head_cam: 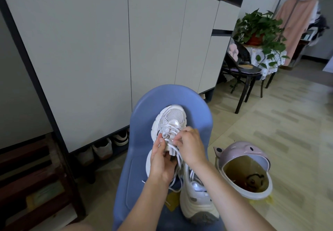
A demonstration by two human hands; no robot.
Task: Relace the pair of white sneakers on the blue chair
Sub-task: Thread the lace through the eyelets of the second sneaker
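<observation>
Lower centre: I am seeing two white sneakers (169,122) on one blue chair (142,115); left hand (162,166) gripping the tongue, right hand (189,146) pinching a lace (177,157)

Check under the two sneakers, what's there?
Both rest on the blue chair. The far sneaker lies on its seat; the near sneaker is tipped on its side. A yellow scrap peeks out beside it. Hands and shoes hide the rest.

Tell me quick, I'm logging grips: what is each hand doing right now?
Left hand: grips the tongue of the far sneaker.
Right hand: pinches that sneaker's lace near the upper eyelets.
</observation>
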